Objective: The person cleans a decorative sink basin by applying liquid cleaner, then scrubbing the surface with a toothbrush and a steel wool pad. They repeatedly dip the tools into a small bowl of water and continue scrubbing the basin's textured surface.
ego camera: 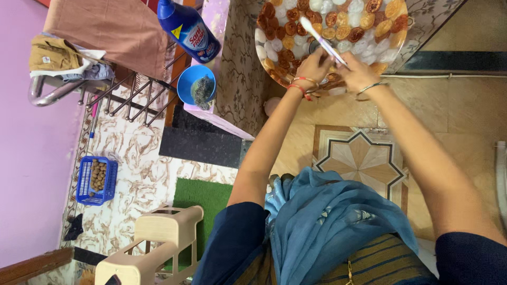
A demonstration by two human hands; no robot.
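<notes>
A round basin (pixel 274 26) with an orange, brown and white pebble pattern fills the top middle. Over it, a thin white brush (pixel 322 39) with pink and blue trim lies slanted. My right hand (pixel 359 71), with a metal bangle on its wrist, grips the brush's lower end. My left hand (pixel 314 66), with red and gold bangles on its wrist, sits just left of it with its fingers bunched against the brush's shaft. Whether that hand also grips the brush is unclear. Both forearms reach up from my blue scarf at the bottom.
A blue cleaner bottle (pixel 187 29) and a blue bowl (pixel 185 84) with a scrubber stand left of the basin. Brown cloth (pixel 113 29) hangs on a metal rack. A blue basket (pixel 84 182), a beige plastic stool (pixel 153 243) and a green mat (pixel 203 198) lie at the lower left.
</notes>
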